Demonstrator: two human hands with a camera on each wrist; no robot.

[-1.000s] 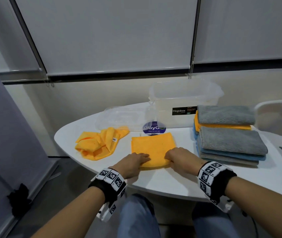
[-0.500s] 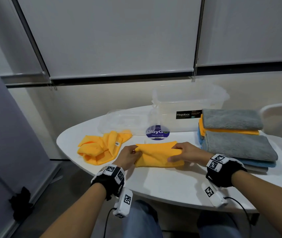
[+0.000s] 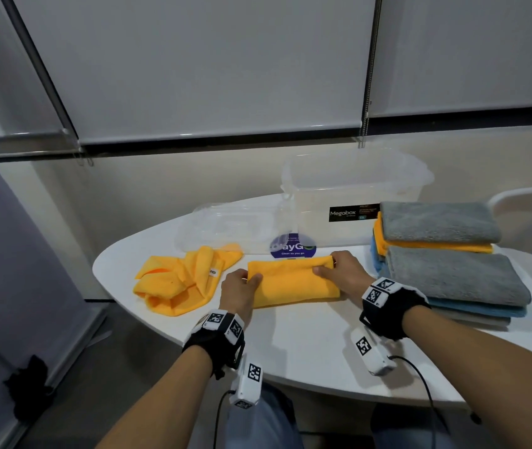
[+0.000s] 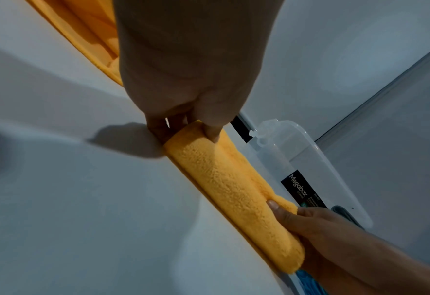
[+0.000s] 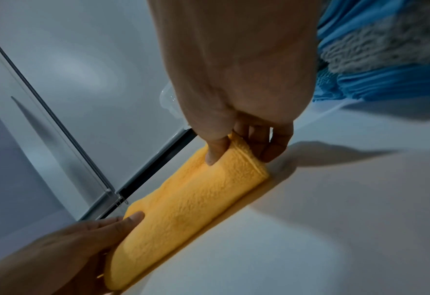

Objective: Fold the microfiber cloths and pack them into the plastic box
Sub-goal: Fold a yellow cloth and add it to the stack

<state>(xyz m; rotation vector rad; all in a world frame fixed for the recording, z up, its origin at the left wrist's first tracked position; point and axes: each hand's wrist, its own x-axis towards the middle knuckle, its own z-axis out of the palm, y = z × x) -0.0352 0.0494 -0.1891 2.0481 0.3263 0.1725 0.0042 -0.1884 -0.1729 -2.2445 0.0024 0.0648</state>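
Folding an orange cloth in half, both grips on the turned-over edge.

The left hand (image 3: 238, 290) and right hand (image 3: 342, 273) each pinch one end of the orange cloth (image 3: 293, 280), thumb on top and fingers curled under the doubled edge, carrying it away from the body across the white surface (image 3: 306, 345). The fold looks half made. Next, I judge, lay that edge down square and smooth it. The plastic box (image 3: 355, 192) stands just beyond the grips; a crumpled orange cloth (image 3: 177, 283) waits left of them.

Office-like room, roller blinds (image 3: 193, 69), white oval table (image 3: 306, 345)
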